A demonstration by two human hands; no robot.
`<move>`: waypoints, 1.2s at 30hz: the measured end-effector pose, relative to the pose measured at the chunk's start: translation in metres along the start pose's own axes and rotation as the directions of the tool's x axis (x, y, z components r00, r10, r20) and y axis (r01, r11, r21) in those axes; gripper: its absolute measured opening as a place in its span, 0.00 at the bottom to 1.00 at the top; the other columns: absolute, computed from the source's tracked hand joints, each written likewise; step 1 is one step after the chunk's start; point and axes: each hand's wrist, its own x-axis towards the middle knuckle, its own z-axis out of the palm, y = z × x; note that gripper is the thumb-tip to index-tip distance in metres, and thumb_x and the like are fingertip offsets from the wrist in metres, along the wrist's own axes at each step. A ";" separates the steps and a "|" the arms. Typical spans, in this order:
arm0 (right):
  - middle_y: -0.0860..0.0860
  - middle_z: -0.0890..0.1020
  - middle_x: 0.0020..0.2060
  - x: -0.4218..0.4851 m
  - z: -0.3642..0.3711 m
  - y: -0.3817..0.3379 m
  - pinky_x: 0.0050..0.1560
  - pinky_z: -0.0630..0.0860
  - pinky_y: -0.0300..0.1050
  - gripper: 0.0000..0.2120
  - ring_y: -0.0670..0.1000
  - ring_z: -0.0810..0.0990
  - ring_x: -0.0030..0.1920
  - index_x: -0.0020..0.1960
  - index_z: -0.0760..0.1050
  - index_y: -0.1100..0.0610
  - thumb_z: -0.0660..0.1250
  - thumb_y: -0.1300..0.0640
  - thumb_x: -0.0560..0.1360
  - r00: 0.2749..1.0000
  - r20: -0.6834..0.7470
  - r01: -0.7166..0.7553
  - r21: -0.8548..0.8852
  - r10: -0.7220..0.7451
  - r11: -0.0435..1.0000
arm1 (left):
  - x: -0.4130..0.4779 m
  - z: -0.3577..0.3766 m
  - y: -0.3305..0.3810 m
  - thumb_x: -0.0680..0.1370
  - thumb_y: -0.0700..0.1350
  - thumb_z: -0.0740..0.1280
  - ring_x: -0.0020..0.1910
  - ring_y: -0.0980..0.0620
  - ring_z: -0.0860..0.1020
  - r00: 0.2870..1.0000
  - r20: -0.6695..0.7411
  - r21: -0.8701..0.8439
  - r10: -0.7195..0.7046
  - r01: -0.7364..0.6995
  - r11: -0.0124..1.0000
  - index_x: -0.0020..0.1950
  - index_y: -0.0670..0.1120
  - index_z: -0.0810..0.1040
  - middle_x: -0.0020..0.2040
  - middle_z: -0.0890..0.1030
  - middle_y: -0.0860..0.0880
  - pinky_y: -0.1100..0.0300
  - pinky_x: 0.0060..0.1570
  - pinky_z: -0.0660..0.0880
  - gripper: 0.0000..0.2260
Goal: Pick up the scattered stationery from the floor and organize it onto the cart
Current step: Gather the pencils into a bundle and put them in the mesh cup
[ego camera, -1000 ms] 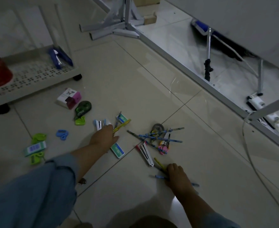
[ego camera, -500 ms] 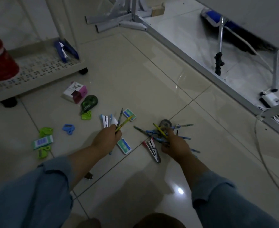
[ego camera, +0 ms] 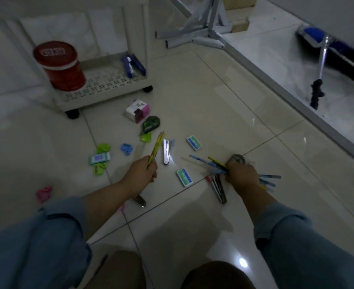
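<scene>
**A:** Where does the cart [ego camera: 101, 94] stand?

**B:** At the far left, on its wheels, well apart from the person's hands. Its bottom shelf carries a red tin [ego camera: 59, 65] and a blue stapler [ego camera: 133, 66]. The rest of the stationery lies on the tiles nearer the person.

**A:** And the hands?

**B:** Both are closed round long things. The left hand [ego camera: 142, 172] grips a few yellow-green pencils [ego camera: 156, 148] by their lower ends, the tips pointing up and away toward the cart. The right hand [ego camera: 240, 176] is curled round a thicker bundle of pens [ego camera: 211, 165], mostly blue with one yellow. The bundle sticks out on both sides of the fist, low over the floor.

**A:** Why a fistful each?

**B:** Probably to gather the long things together, so that they reach the cart in one trip instead of one by one.

**A:** What is left on the floor?

**B:** A silver stapler [ego camera: 167, 151] lies between the hands. A dark metal tool [ego camera: 219, 188], its kind hard to tell, is just beside the right hand. Near the cart's wheel are a pink and white box [ego camera: 137, 110] and a green tape dispenser [ego camera: 150, 125]. There are also two small blue-green boxes [ego camera: 194, 143] and a roll of tape [ego camera: 237, 159] just beyond the right knuckles. Smallest are a blue clip [ego camera: 126, 148] and a pink sharpener [ego camera: 44, 193], off to the left.
</scene>
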 end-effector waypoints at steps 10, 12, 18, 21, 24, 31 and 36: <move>0.61 0.73 0.59 -0.022 -0.050 -0.137 0.52 0.72 0.51 0.17 0.62 0.76 0.55 0.61 0.70 0.62 0.61 0.55 0.76 0.959 -0.203 0.231 0.156 -0.198 0.960 | -0.102 -0.078 -0.055 0.80 0.40 0.59 0.39 0.51 0.73 0.972 -0.221 0.125 -0.079 0.109 0.986 0.52 0.42 0.77 0.38 0.75 0.48 0.65 0.34 0.66 0.08; 0.62 0.70 0.61 -0.038 -0.048 -0.175 0.51 0.72 0.53 0.18 0.63 0.75 0.56 0.63 0.68 0.64 0.62 0.56 0.77 0.940 -0.218 0.311 0.238 -0.261 0.920 | -0.131 -0.094 -0.075 0.79 0.40 0.60 0.33 0.54 0.71 0.958 -0.272 0.155 -0.088 0.134 0.979 0.49 0.44 0.77 0.34 0.73 0.51 0.71 0.31 0.64 0.07; 0.65 0.75 0.49 -0.093 -0.034 -0.261 0.40 0.65 0.45 0.20 0.62 0.74 0.48 0.50 0.73 0.67 0.57 0.50 0.72 0.904 -0.202 0.424 0.537 -0.376 0.730 | -0.215 -0.114 -0.136 0.77 0.44 0.65 0.38 0.47 0.74 0.828 -0.516 0.114 -0.222 0.323 0.940 0.45 0.39 0.75 0.36 0.75 0.45 0.59 0.34 0.64 0.08; 0.64 0.80 0.47 -0.114 -0.029 -0.284 0.52 0.71 0.49 0.08 0.63 0.77 0.49 0.48 0.70 0.60 0.61 0.55 0.75 0.892 -0.100 0.410 0.590 -0.442 0.695 | -0.246 -0.110 -0.158 0.75 0.53 0.68 0.33 0.50 0.72 0.794 -0.509 0.145 -0.331 0.459 0.876 0.34 0.44 0.68 0.33 0.70 0.47 0.61 0.30 0.62 0.17; 0.62 0.80 0.47 -0.127 -0.025 -0.294 0.54 0.68 0.49 0.07 0.62 0.78 0.50 0.49 0.69 0.60 0.59 0.56 0.76 0.875 -0.087 0.448 0.519 -0.477 0.728 | -0.265 -0.099 -0.163 0.69 0.62 0.70 0.43 0.47 0.75 0.775 -0.431 0.226 -0.461 0.588 0.777 0.43 0.44 0.68 0.43 0.70 0.47 0.59 0.35 0.66 0.23; 0.50 0.64 0.29 -0.129 -0.003 -0.293 0.33 0.59 0.43 0.17 0.54 0.69 0.38 0.32 0.57 0.53 0.59 0.61 0.76 0.868 -0.077 0.423 0.631 -0.491 0.650 | -0.251 -0.049 -0.148 0.79 0.48 0.60 0.57 0.46 0.76 0.703 -0.514 0.398 -0.491 0.703 0.589 0.67 0.43 0.61 0.67 0.64 0.45 0.52 0.52 0.75 0.19; 0.49 0.65 0.29 -0.121 0.011 -0.285 0.29 0.60 0.42 0.17 0.51 0.66 0.32 0.32 0.58 0.52 0.59 0.62 0.76 0.884 -0.053 0.354 0.726 -0.465 0.590 | -0.232 -0.059 -0.146 0.74 0.54 0.66 0.57 0.44 0.76 0.797 -0.393 0.488 -0.458 0.603 0.631 0.66 0.40 0.60 0.64 0.66 0.43 0.54 0.49 0.74 0.28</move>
